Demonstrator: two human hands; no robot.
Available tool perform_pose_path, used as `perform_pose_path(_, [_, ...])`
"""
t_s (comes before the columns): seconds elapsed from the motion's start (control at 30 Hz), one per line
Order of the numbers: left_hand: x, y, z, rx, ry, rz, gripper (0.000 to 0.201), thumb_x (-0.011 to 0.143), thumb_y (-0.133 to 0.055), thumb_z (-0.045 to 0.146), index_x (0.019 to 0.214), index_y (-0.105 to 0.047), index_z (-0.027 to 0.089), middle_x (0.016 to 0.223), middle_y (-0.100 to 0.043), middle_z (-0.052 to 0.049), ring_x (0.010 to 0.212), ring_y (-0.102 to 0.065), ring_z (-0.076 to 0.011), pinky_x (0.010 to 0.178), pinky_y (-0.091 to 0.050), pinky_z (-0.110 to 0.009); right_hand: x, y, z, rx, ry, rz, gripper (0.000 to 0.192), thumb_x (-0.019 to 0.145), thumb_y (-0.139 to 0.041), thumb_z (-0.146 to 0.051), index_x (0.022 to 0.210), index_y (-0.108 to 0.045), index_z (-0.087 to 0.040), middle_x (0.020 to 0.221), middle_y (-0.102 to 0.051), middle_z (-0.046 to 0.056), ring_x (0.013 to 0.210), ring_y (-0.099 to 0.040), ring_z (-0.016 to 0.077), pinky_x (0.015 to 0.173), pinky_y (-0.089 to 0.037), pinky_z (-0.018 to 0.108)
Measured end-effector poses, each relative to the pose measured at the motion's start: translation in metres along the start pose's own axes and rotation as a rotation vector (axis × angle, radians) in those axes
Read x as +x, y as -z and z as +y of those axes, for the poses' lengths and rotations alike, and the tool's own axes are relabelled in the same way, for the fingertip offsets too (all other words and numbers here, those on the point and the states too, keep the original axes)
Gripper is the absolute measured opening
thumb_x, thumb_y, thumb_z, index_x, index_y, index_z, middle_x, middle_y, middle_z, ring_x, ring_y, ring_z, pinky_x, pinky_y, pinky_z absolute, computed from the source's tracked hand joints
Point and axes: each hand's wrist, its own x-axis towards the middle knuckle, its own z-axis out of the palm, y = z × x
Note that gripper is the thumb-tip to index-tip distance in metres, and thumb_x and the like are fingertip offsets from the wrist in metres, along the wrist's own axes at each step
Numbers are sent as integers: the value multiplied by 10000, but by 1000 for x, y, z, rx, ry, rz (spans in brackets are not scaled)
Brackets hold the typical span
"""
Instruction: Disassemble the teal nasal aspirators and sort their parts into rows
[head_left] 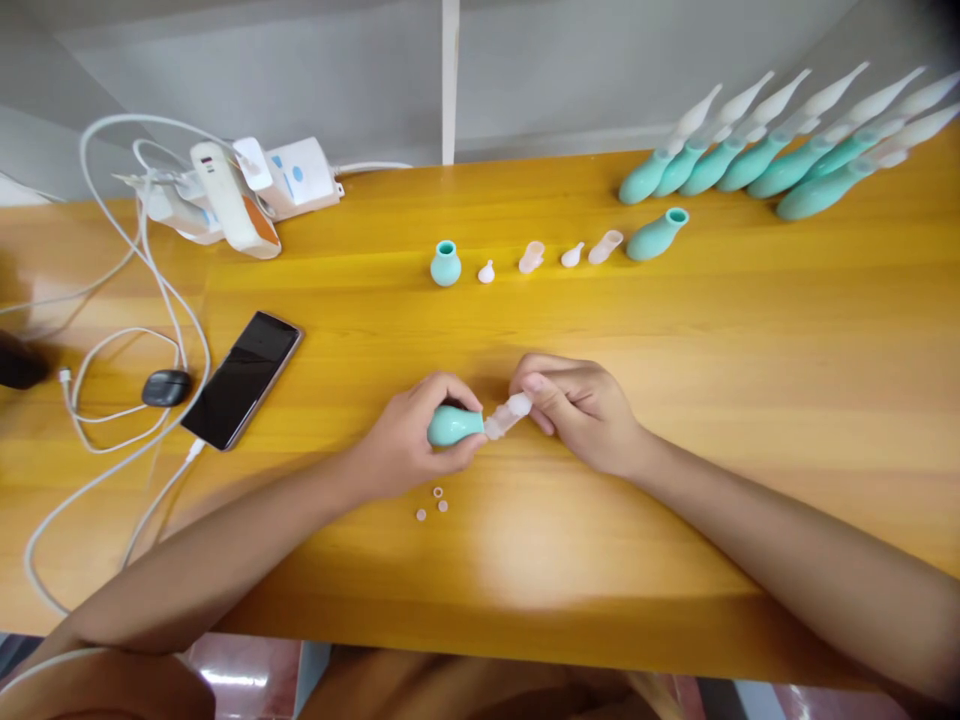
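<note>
Head view: my left hand [409, 440] is clenched around the teal bulb [452, 425], its neck pointing right. My right hand [581, 410] pinches the clear tip [510, 413] at that neck, so both parts share one slanted axis just above the bench [675, 330], between my hands.

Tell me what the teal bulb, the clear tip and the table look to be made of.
Teal bulb: likely soft silicone or rubber, matte and smoothly rounded. Clear tip: translucent, probably silicone or plastic; too small to tell which. Table: wood or wood-look laminate, with grain lines and a glossy sheen that reflects light.
</note>
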Motion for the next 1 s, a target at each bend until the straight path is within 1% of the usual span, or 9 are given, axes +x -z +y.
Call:
perform_pose_path(0.1, [2,1,-1,-36,64,45,248,937,-766,272,1115,-599,231,1075,-726,-29,932,-694,-177,823,-539,-312,-1,-1,-1,-27,-26,56,548,1164,-499,-242,627,-567,-154,721,-586,12,623,-553,70,608,-446,218])
perform_pose_path(0.23, [2,0,-3,-53,72,61,261,927,-768,274,1127,-605,235,1078,-727,-38,941,-696,-189,841,-541,-333,-2,-3,-2,-35,-17,89,547,1166,-495,-246,632,-570,-156,719,-580,11,640,-561,73,628,-456,222])
perform_pose_path(0.33, [1,-2,-6,-96,60,93,254,934,-766,270,1120,-596,239,1079,-715,-41,943,-690,-187,834,-539,-332,-3,-4,-3,-44,4,85,513,1158,-510,-225,656,-590,-154,730,-584,8,629,-565,67,619,-455,220])
perform_pose_path(0.53, [0,-3,-9,-117,-31,115,249,948,-783,235,1056,-558,236,1054,-691,-26,907,-676,-160,809,-517,-309,-3,-2,-4,-65,69,12,480,1136,-529,-166,661,-601,-146,759,-606,15,638,-580,63,611,-457,208])
perform_pose_path(0.67, [1,-1,-10,-102,-51,167,255,980,-787,257,1062,-547,233,1072,-670,-22,906,-664,-144,800,-507,-292,-6,-4,-5,-46,111,-79,501,1138,-527,-169,645,-610,-138,805,-616,32,671,-604,66,641,-476,205])
perform_pose_path(0.73, [2,1,-10,-110,-60,158,258,991,-784,271,1059,-539,230,1081,-667,-24,904,-661,-142,794,-505,-289,-8,-6,-6,-31,124,-112,518,1146,-516,-185,637,-605,-139,812,-604,37,676,-600,73,644,-477,212])
perform_pose_path(0.87, [3,2,-10,-137,-55,112,283,986,-796,286,1038,-524,228,1092,-669,-27,900,-660,-145,797,-513,-297,-7,-3,-4,5,111,-121,549,1160,-495,-218,617,-543,-147,771,-566,23,638,-540,73,612,-437,222])
perform_pose_path(0.93, [2,1,-9,-144,-38,113,290,979,-805,300,1048,-532,229,1091,-669,-31,909,-663,-153,815,-524,-310,-4,1,-2,32,112,-158,553,1162,-502,-243,619,-531,-146,761,-557,15,619,-519,66,600,-422,219])
perform_pose_path(1.0, [2,1,-8,-133,-16,123,303,970,-816,324,1108,-562,234,1097,-678,-43,944,-670,-172,844,-536,-328,0,6,-1,68,103,-202,554,1163,-510,-261,622,-532,-144,762,-556,11,609,-512,59,590,-414,213])
